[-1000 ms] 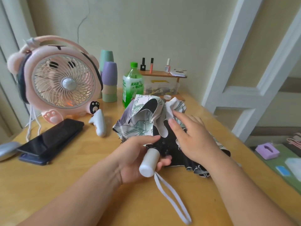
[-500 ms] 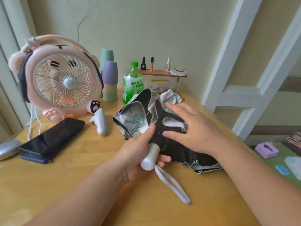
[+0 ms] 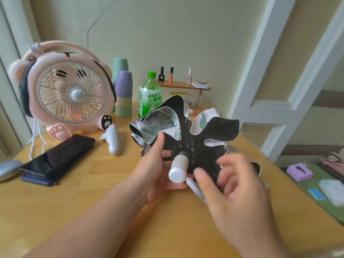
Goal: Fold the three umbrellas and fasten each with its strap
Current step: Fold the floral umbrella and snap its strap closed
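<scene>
Since half a second ago the right hand has come off the canopy and drawn back toward the camera, and the loose panels have sprung up into a ruffled fan; the hand is motion-blurred, its fingers spread and slack, holding nothing. The left hand is curled round the umbrella just above its white handle, thumb raised against the printed fabric; the umbrella is held low over the middle of the table, handle toward the viewer, collapsed but not yet pleated or fastened; only this one umbrella is in view.

It looks light; the canopy is thin, soft cloth, probably slippery, that springs open when let go, so each panel likely needs smoothing and pinning before the next; the ribs under the black lining are stiff and could pinch a finger or bend; the handle is the firm place to hold, with the free hand gathering cloth around the shaft; the closing strap cannot be made out; a white wrist loop hangs from the handle end.

The table is pale varnished wood; a pink fan stands at the left rear with a dark phone lying before it; stacked cups, a green bottle and a small shelf of nail polish line the wall; a white frame rises at the right.
</scene>
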Demonstrator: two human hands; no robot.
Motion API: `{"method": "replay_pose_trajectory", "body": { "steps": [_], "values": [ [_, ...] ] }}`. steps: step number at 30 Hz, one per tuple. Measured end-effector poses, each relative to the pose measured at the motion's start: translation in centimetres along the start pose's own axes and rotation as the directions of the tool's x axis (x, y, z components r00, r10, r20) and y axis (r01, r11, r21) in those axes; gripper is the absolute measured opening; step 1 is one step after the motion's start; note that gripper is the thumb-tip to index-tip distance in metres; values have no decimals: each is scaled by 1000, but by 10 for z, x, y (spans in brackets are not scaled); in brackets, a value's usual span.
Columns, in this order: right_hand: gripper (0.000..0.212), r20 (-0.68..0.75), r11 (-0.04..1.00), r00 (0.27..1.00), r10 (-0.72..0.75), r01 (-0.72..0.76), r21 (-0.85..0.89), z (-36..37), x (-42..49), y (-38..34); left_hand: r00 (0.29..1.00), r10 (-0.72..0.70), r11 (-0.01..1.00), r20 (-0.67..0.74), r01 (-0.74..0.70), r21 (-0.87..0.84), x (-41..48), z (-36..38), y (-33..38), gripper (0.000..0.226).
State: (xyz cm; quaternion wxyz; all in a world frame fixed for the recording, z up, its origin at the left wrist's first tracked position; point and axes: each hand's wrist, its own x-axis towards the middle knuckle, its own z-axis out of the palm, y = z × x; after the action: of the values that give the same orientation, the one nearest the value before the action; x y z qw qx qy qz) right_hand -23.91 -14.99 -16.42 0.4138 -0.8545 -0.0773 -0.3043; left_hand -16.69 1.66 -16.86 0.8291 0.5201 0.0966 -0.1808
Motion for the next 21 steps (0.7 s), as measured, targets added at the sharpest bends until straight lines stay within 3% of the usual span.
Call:
{"method": "replay_pose_trajectory", "body": {
  "steps": [1,2,4,7,10,11,12,14,15,16,18,20,21],
  "values": [
    [62,178,977,968,177,-194,87,4,-6,-4,999,40,999,-27,-39,37,-1,2,0,81],
    [71,335,906,886,321,-390,165,7,-8,-8,996,78,994,-39,-74,79,-4,5,-2,74],
    [82,517,719,729,449,-638,276,20,-2,-13,989,146,977,-40,-137,166,-5,5,-2,59],
    [65,603,493,647,467,-757,429,32,9,-21,975,219,927,-24,-201,317,-8,8,-7,36],
    [36,663,307,596,454,-803,511,33,19,-23,954,297,825,-32,-240,511,-9,6,-9,35],
    [29,643,305,601,474,-797,521,33,22,-20,921,388,708,-19,-284,647,-10,3,-8,37],
    [23,608,348,621,495,-783,516,30,24,-18,857,515,506,22,-325,799,-12,-2,-5,36],
    [16,532,476,669,518,-743,471,23,27,-13,633,743,35,217,-361,932,-22,-12,3,19],
    [13,504,538,697,510,-715,446,16,28,-13,533,767,-109,356,-439,892,-27,-13,9,6],
    [10,479,604,730,487,-678,419,7,30,-13,476,725,-216,498,-530,820,-31,-13,15,13],
    [9,419,719,793,442,-593,363,-10,37,-17,464,511,-339,724,-665,665,-29,-5,18,46],
    [21,326,809,850,414,-508,296,-29,45,-24,468,386,-464,795,-646,605,-21,11,20,70],
    [20,274,862,883,381,-447,240,-38,49,-28,456,405,-526,793,-593,610,-19,20,23,74]
  ]
}}
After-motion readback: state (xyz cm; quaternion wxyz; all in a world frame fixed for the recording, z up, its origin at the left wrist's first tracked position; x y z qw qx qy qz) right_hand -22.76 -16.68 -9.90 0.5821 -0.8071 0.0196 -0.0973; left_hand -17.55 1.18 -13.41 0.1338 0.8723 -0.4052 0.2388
